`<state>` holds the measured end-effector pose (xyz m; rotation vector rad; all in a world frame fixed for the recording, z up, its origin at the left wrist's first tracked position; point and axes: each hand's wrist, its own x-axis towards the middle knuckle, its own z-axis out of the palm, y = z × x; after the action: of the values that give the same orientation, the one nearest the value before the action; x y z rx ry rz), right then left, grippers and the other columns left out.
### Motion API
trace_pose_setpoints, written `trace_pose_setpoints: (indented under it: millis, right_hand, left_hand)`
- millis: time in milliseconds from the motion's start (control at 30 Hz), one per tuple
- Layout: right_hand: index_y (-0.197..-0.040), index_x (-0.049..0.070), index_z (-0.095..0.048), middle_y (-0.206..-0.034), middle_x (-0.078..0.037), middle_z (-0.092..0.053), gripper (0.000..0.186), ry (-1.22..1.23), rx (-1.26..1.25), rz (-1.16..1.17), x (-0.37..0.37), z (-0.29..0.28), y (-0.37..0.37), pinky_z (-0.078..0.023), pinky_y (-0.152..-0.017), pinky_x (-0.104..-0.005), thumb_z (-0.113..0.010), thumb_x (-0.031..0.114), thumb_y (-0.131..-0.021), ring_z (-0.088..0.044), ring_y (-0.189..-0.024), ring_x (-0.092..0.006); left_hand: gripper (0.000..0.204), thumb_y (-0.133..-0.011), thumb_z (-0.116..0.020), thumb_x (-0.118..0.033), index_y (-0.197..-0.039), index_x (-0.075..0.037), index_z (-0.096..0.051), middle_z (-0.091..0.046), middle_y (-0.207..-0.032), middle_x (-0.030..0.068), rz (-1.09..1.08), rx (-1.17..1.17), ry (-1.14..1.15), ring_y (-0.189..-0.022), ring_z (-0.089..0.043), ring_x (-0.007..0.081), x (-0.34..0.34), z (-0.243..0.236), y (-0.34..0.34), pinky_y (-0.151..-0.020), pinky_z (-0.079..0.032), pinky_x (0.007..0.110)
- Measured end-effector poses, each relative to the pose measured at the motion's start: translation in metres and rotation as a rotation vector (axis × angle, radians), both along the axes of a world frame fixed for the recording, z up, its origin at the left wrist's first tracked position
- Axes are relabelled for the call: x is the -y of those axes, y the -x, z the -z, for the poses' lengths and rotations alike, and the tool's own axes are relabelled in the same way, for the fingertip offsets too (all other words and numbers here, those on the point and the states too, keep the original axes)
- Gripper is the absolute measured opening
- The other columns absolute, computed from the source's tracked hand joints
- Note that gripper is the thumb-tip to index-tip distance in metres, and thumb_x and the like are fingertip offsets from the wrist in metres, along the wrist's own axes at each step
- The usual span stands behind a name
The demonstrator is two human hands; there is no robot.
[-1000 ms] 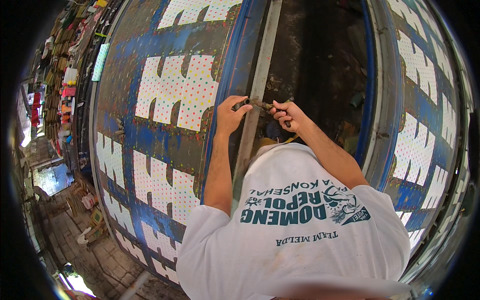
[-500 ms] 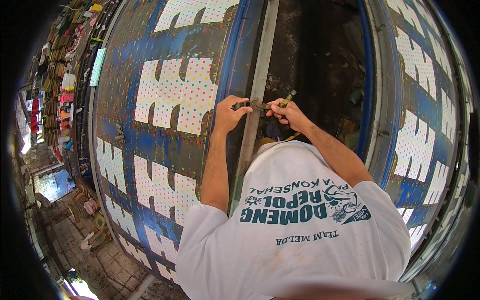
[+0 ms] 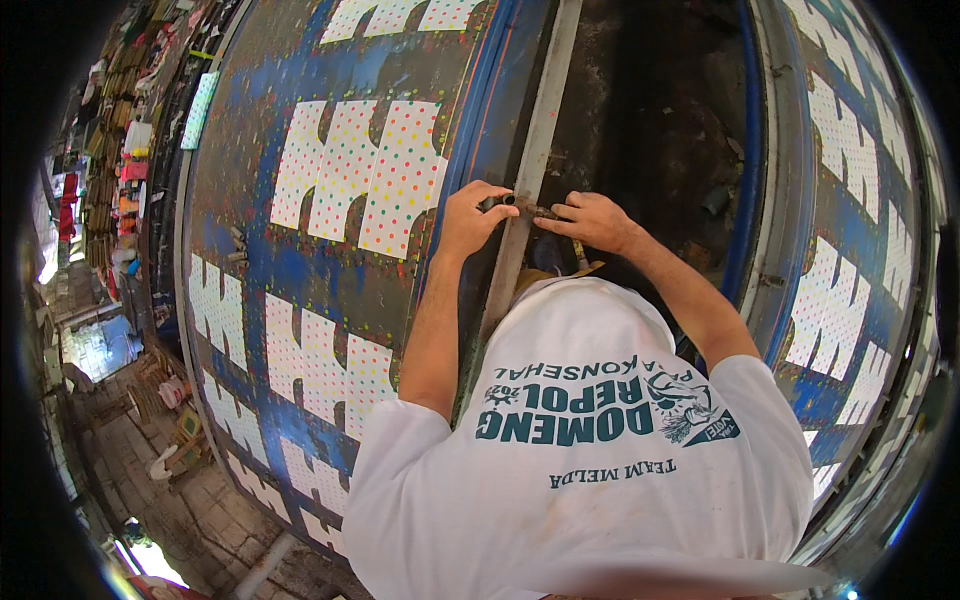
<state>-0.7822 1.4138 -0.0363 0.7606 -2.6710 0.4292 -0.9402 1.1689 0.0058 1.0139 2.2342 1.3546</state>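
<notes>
Dark and round-ended, a short cylinder (image 3: 508, 199) sits at the left edge of the pale metal rail (image 3: 545, 110), pinched by the left hand (image 3: 474, 220), open mouth facing up and rightward! Across the rail, a brown fitting (image 3: 540, 212) lies with its long axis roughly left to right, pointing into the right hand (image 3: 592, 222), fingers bunched against it (whether they grip, I can't tell).

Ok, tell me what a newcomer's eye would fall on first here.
First, the dotted white pieces in rows on the long table at left. Next, the white shirt with green print, lower centre. Above it, the left hand and right hand face each other across the grey rail, the left holding a small dark piece.
</notes>
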Motion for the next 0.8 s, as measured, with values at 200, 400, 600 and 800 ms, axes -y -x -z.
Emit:
trace_pose_setpoints:
  millis: [200, 400, 600, 800]
  right_hand:
    - [-0.123, 0.023, -0.069, -0.119, -0.003, -0.061, 0.035, -0.112, 0.042, 0.026, -0.006, -0.002, -0.005, -0.054, -0.086, -0.0367, -0.065, 0.015, -0.09, -0.058, -0.102, -0.0222]
    - [-0.124, 0.021, -0.071, -0.126, -0.005, -0.063, 0.04, -0.017, 0.224, 0.19, -0.013, 0.0, -0.035, -0.055, -0.086, -0.0373, -0.075, 0.013, -0.085, -0.059, -0.105, -0.0251]
    - [-0.121, 0.013, -0.075, -0.109, -0.01, -0.068, 0.03, 0.34, 0.25, 0.448, -0.007, -0.009, -0.034, -0.055, -0.077, -0.0412, -0.08, 0.011, -0.092, -0.063, -0.093, -0.0309]
    - [-0.119, 0.012, -0.076, -0.108, -0.011, -0.069, 0.023, 0.51, 0.251, 0.522, -0.025, -0.009, -0.01, -0.057, -0.08, -0.0409, -0.076, 0.012, -0.096, -0.065, -0.098, -0.0306]
  left_hand:
    - [0.035, -0.082, -0.089, -0.016, -0.11, 0.001, -0.076, -0.074, -0.103, 0.0122, 0.057, 0.002, -0.035, -0.095, -0.072, 0.0256, -0.008, -0.004, -0.001, -0.083, -0.055, 0.035]
    - [0.034, -0.089, -0.085, -0.017, -0.118, -0.004, -0.075, -0.072, -0.103, 0.007, -0.14, 0.295, -0.398, -0.09, -0.067, 0.0166, 0.003, -0.007, 0.0, -0.08, -0.055, 0.033]
    - [0.043, -0.107, -0.065, -0.038, -0.139, -0.01, -0.064, -0.066, -0.094, 0.0076, -0.195, 1.249, -1.411, -0.077, -0.059, 0.0169, 0.007, -0.003, 0.019, -0.072, -0.055, 0.032]
    - [0.034, -0.109, -0.062, -0.032, -0.132, -0.008, -0.068, -0.067, -0.1, 0.0094, -0.412, 1.441, -1.573, -0.088, -0.066, 0.0206, -0.01, 0.002, 0.014, -0.079, -0.06, 0.035]
